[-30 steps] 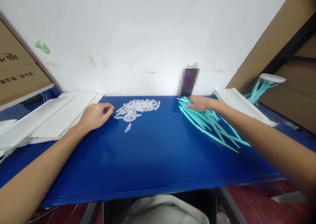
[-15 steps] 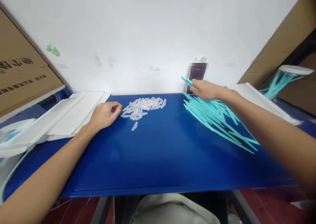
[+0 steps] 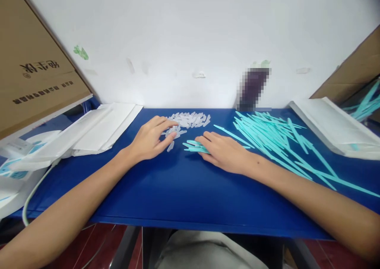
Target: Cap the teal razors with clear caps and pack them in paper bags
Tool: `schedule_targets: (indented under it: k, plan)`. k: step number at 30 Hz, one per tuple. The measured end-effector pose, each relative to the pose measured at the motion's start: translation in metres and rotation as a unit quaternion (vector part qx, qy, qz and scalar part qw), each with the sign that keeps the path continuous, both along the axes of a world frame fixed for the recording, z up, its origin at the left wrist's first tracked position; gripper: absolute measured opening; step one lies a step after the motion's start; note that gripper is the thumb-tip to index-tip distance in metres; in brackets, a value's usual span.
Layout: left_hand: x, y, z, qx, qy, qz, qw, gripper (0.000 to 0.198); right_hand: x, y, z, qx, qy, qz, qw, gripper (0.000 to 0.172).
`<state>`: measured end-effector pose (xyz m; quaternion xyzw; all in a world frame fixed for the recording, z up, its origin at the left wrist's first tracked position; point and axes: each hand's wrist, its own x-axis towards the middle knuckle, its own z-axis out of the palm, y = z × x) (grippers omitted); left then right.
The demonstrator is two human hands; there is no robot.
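Observation:
My right hand lies on the blue table near its middle, fingers closed over a few teal plastic sticks whose tips poke out to the left. My left hand rests beside it, fingers stretched toward a heap of small clear plastic caps; one loose cap lies just under its fingertips. A big loose pile of teal sticks spreads over the right side of the table.
White flat trays are stacked at the left, another white tray at the right. A cardboard box leans at the far left. A dark blurred object stands against the white wall.
My right hand has come from the back of the teal pile to the table's middle, bringing a few sticks. My left hand has slid right to the caps. The camera has turned left.

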<state>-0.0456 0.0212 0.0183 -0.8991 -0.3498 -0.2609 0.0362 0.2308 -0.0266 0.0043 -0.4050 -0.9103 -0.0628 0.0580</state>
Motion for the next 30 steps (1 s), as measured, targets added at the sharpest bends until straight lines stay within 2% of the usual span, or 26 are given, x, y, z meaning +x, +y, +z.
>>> schedule_targets:
  k: [4, 6, 8, 11, 13, 14, 17, 22, 27, 30]
  plan:
    - [0.015, -0.02, -0.001, -0.03, 0.074, -0.088, 0.993, 0.056, 0.011, -0.004, 0.003, -0.002, 0.086, 0.038, 0.996, 0.055]
    - [0.021, -0.027, -0.005, -0.058, 0.091, -0.101, 0.989, 0.064, 0.016, -0.006, 0.009, -0.011, 0.109, 0.035, 0.993, 0.056]
    - [0.027, -0.034, -0.007, -0.09, 0.104, -0.101, 0.985, 0.069, 0.023, -0.003, 0.016, 0.01, 0.099, -0.012, 0.995, 0.047]
    - [0.039, -0.043, -0.008, -0.137, 0.115, -0.096, 0.979, 0.068, 0.039, 0.008, 0.02, 0.04, 0.02, -0.136, 0.99, 0.037]
    - [0.049, -0.05, -0.008, -0.165, 0.115, -0.099, 0.975, 0.071, 0.05, 0.018, 0.019, -0.002, -0.03, -0.179, 0.983, 0.034]
    - [0.053, -0.052, -0.008, -0.176, 0.118, -0.103, 0.972, 0.074, 0.054, 0.022, 0.018, -0.026, -0.039, -0.181, 0.982, 0.034]
    - [0.061, -0.057, -0.012, -0.192, 0.136, -0.121, 0.964, 0.077, 0.059, 0.026, 0.014, -0.053, -0.023, -0.155, 0.986, 0.034]
    - [0.056, -0.053, -0.017, -0.174, 0.137, -0.162, 0.961, 0.053, 0.046, 0.014, 0.011, -0.065, 0.043, -0.108, 0.991, 0.035]
    - [0.047, -0.047, -0.017, -0.097, 0.103, -0.233, 0.962, 0.041, 0.031, -0.001, 0.014, -0.097, 0.132, 0.03, 0.986, 0.034]
    - [0.042, -0.041, -0.015, -0.044, 0.073, -0.227, 0.97, 0.04, 0.036, -0.004, 0.024, -0.092, 0.152, 0.029, 0.984, 0.036]
